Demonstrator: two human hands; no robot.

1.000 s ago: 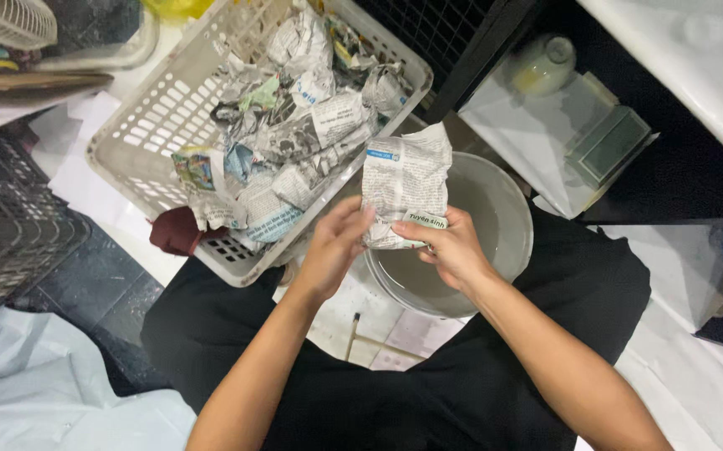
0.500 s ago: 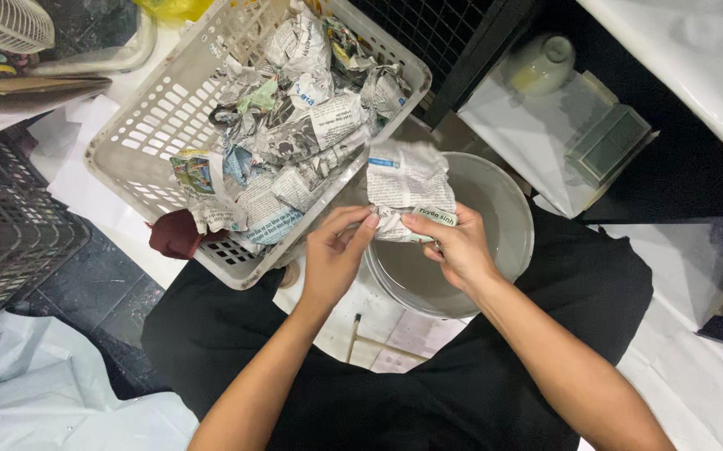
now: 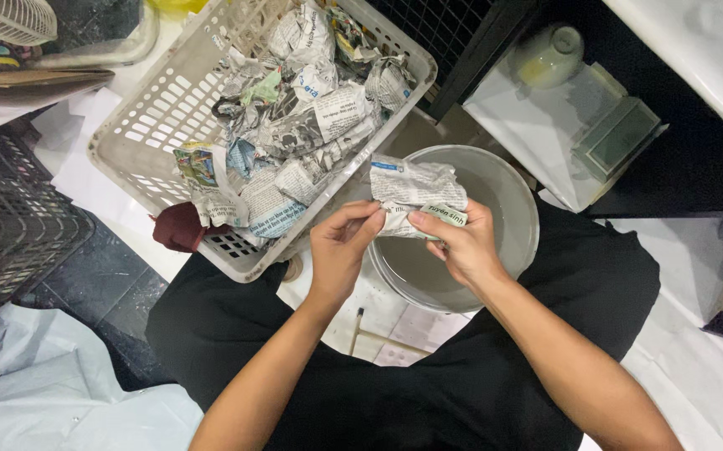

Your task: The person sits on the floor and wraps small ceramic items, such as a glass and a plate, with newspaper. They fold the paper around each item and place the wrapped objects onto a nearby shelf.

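Both hands, left (image 3: 340, 250) and right (image 3: 460, 246), with fingers closed on a crumpled newspaper (image 3: 411, 192), above a grey bowl (image 3: 512, 192), beside a basket (image 3: 140, 134) of paper wads.

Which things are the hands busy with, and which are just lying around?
In use: left hand and right hand holding a newspaper wad over the grey bowl; basket of more crumpled newspaper.

Lying about: black crate, fan, small jar, red cloth.

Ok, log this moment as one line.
left hand + right hand: grip crumpled newspaper | over grey bowl | basket of paper wads beside
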